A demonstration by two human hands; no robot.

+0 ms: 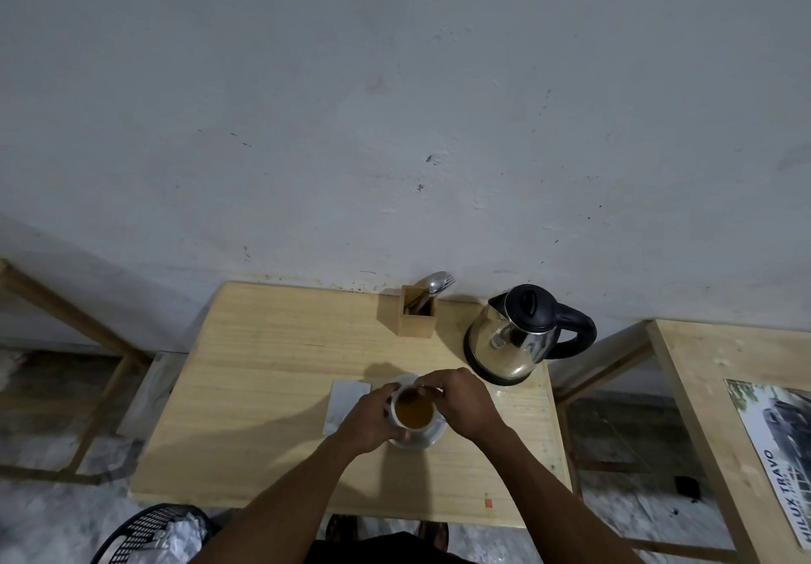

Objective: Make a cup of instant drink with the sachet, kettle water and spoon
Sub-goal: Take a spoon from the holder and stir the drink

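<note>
A white cup [400, 425] full of brown drink [413, 413] stands on a white saucer [432, 434] near the middle of the wooden table [272, 388]. My left hand [373, 416] wraps the cup's left side. My right hand [463, 401] hovers over the rim, fingers pinched on a spoon whose tip dips into the drink; the spoon is mostly hidden. A steel kettle [520, 340] with black lid and handle sits on its base at the back right. A white sachet or paper [344, 401] lies flat left of the saucer.
A wooden holder [417, 315] with spoons and a fork stands against the wall. A black mesh bin [153, 533] with crumpled paper is below the table's front left. A second table [702, 388] with a printed sheet is on the right.
</note>
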